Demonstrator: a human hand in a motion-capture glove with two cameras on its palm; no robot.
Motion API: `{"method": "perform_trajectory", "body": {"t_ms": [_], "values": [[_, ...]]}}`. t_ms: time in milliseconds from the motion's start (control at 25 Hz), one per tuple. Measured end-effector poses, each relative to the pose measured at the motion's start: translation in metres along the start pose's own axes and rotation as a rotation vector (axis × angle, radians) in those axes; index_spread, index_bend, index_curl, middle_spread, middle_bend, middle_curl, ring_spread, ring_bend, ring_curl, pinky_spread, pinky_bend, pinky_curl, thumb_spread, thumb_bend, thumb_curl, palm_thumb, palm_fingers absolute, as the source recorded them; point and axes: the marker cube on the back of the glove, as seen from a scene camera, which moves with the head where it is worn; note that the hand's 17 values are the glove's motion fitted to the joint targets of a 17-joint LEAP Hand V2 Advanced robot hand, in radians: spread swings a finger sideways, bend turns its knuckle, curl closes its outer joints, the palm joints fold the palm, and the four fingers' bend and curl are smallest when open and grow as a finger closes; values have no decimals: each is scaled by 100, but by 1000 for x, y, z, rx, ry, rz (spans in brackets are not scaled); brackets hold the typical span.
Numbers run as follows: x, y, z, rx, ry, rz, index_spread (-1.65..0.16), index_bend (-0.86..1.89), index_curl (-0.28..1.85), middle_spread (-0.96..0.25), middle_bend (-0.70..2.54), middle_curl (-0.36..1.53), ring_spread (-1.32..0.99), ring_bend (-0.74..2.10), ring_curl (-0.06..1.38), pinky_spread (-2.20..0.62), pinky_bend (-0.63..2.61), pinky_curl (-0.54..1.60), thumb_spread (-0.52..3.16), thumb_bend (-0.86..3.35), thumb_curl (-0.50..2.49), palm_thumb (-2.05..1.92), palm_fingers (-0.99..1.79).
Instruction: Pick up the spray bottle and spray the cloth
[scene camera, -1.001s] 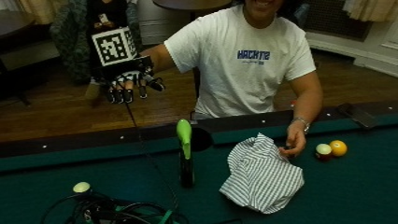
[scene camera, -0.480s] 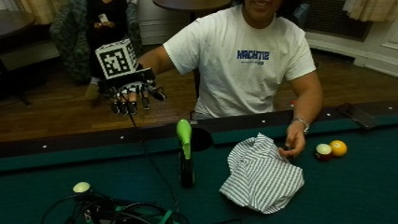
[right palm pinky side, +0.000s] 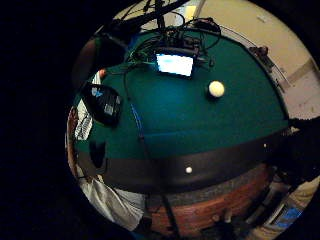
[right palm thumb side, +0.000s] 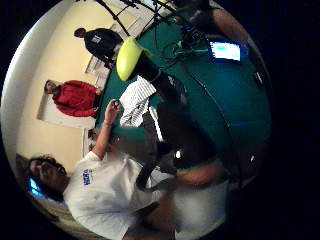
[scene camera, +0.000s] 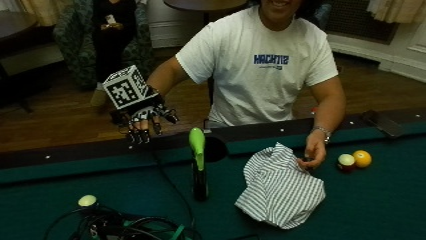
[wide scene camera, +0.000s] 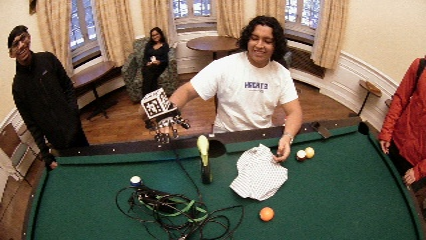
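One spray bottle (scene camera: 198, 167) stands upright on the green pool table (scene camera: 373, 205), just beside the striped cloth (scene camera: 279, 187). My gloved right hand (scene camera: 143, 120) hovers above the rail, fingers relaxed, holding nothing. My bare hand (scene camera: 313, 156) touches the cloth.

The outside view is dim, its corners darkening. The wide outside view is brighter, daylight entering through curtained windows (wide scene camera: 190, 10) behind the person. Both palm views are dark and bend straight lines strongly toward their edges. A small screen (right palm pinky side: 174, 64) on the bench (scene camera: 373, 200) glows overexposed, and the spray bottle (right palm thumb side: 145, 67) looms soft and blurred.
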Motion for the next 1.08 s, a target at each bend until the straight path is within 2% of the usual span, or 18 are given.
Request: {"method": "perform_trajectory", "body": {"t_ms": [400, 761, 1081], "values": [[-4, 9, 34, -34, -265, 34, -42, 14, 28, -10, 18, 27, -10, 33, 29, 19, 40, 32, 125, 3, 27, 41, 53], [-26, -4, 60, -59, -499, 20, -42, 13, 27, -10, 19, 30, -11, 35, 31, 18, 40, 33, 123, 2, 29, 48, 54], [-34, -21, 80, 42, -639, 83, -41, 11, 25, -12, 21, 32, -13, 41, 33, 14, 41, 33, 119, 8, 35, 69, 67]]}}
